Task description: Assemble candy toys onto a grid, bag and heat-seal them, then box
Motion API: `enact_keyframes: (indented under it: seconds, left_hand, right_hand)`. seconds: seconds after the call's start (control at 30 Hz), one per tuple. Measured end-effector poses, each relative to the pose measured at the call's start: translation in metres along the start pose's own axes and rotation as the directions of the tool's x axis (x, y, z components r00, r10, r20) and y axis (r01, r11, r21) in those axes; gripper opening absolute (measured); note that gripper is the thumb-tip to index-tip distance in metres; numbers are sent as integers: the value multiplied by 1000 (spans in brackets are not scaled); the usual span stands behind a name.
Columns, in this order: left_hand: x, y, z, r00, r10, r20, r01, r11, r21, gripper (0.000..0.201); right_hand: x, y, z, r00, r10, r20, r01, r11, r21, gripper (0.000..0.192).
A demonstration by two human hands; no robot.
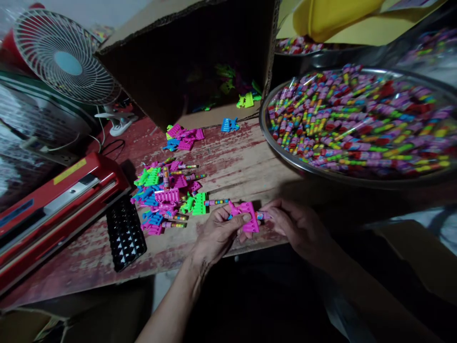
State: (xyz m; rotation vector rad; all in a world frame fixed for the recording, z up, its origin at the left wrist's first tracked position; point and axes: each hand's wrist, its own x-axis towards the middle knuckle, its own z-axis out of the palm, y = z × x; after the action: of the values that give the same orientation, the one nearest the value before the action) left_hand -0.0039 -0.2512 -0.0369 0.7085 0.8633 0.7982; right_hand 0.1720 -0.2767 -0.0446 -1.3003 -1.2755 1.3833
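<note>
My left hand (224, 226) is closed around a pink plastic toy piece (246, 216) with a slatted, comb-like end, its thumb lying across the front. A small candy-filled tube (263, 216) with a purple wrapper meets the toy's right edge, and my right hand (291, 219) pinches its outer end. Just left of my hands lies a green toy piece (199, 204) with a candy tube (217, 202) sticking out of it. Beyond that is a pile of pink, blue and green toy pieces (167, 195), several with tubes attached.
A large metal bowl (266, 128) heaped with candy tubes stands at right. Behind, an open cardboard box (217, 118) holds more toy pieces. A red heat sealer (96, 178), a black tray (124, 233) and a clip fan (67, 62) occupy the left side of the worn table (235, 166).
</note>
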Motion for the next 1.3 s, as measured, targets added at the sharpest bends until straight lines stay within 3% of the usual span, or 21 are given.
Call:
enact_keyframes:
  seconds: [0.2, 0.3, 0.57, 0.9, 1.17, 1.3]
  left_hand:
    - [0, -1, 1, 1000, -12, -4, 12, 1000, -12, 30]
    - [0, -2, 2, 1000, -20, 19, 21, 999, -27, 28]
    - [2, 2, 3, 997, -61, 54, 64, 996, -57, 26]
    - [4, 3, 3, 995, -84, 60, 84, 996, 0, 22]
    - [2, 0, 4, 998, -58, -7, 59, 997, 55, 23]
    - [2, -6, -1, 998, 2, -61, 7, 988, 154, 22]
  right_hand:
    - [4, 9, 1, 995, -29, 97, 9, 980, 197, 26]
    - [5, 13, 2, 988, -71, 134, 44, 980, 193, 18]
    - [12, 13, 2, 978, -56, 200, -18, 936, 352, 10]
    - [15, 14, -2, 972, -52, 227, -16, 957, 290, 14]
    - [14, 5, -5, 971, -58, 231, 35, 994, 103, 15]
    - [12, 4, -5, 980, -83, 179, 92, 995, -42, 14]
